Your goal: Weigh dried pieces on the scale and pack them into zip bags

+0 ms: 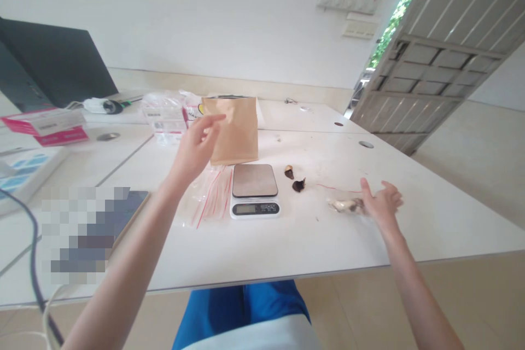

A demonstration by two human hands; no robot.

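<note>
My left hand point(199, 145) is raised in front of the brown paper bag point(238, 134), its index finger stretched out and the other fingers loosely bent, with nothing visible in it. Whether it touches the bag I cannot tell. On the right, my right hand point(382, 201) has its thumb and fingers spread. It is beside a clear zip bag point(346, 205) with pale and dark contents, whose red seal line shows behind. Between the hands stands a digital kitchen scale point(255, 181) with a bare plate. Two dark brown dried pieces point(298, 185) lie right of the scale.
Several flat clear zip bags point(211, 197) lie left of the scale. Clear plastic packages point(164, 115) stand behind them. Pink-and-white boxes point(49, 126), a monitor point(57, 63) and a partly blurred phone-like device point(127, 210) are at left. A cable point(33, 251) crosses the front left corner.
</note>
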